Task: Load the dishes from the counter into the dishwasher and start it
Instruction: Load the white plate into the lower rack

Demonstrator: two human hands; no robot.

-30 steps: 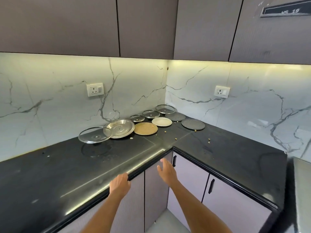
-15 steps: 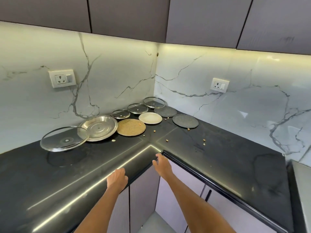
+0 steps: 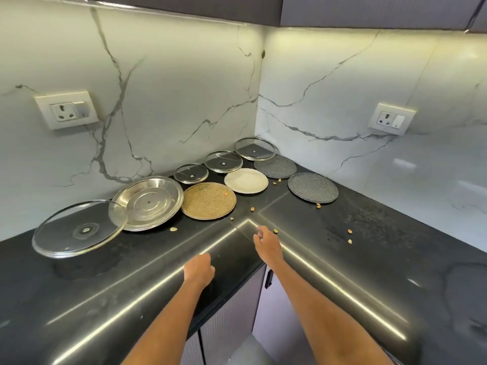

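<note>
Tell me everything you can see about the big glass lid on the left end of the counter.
The big glass lid is round, clear glass with a shiny metal rim and a small metal fitting at its centre. It sits tilted on the black counter, its right edge overlapping the steel plate beside it. It is the largest and leftmost of the dishes. No hand touches it.

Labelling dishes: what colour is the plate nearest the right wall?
Dark grey with fine pale speckles, the plate shows best in the head view.

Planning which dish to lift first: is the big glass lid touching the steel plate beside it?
Touching. In the head view the big glass lid's right edge overlaps and rests on the steel plate's left rim, leaving no gap.
</note>
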